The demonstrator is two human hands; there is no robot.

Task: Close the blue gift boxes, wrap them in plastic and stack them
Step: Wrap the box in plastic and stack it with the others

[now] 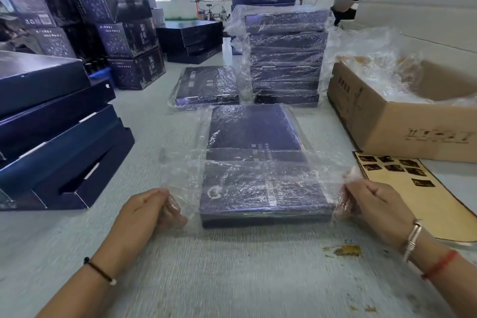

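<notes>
Both hands pinch the clear plastic wrap (260, 175) at its near corners. The left hand (152, 208) has its fingers curled round the bunched film on one side, and the right hand (371, 200) grips a crumpled tuft of it on the other, thumb on top. Stretched between the two grips, the film lies over the blue gift box (265, 191), which rests flat on the pale work surface (232, 266) directly between the hands.

The box is flat and rectangular, dark blue-violet with a fine speckled pattern, a round pale emblem near the corner closest to the left hand, and a light band of small print running across its lid. Its lid is closed. The film over it is wrinkled and glossy, catching highlights.

Just beyond the grips, touching the far edge of this box, a second wrapped box (254, 128) lies flat. Farther out stands a tall stack of wrapped boxes (285, 59) with a single wrapped one (206, 86) beside it. Outward from the right hand sit a printed tan card (418, 196) and an open cardboard carton (402, 113) holding loose plastic. Outward from the left hand, unwrapped blue boxes (51, 131) are piled.
</notes>
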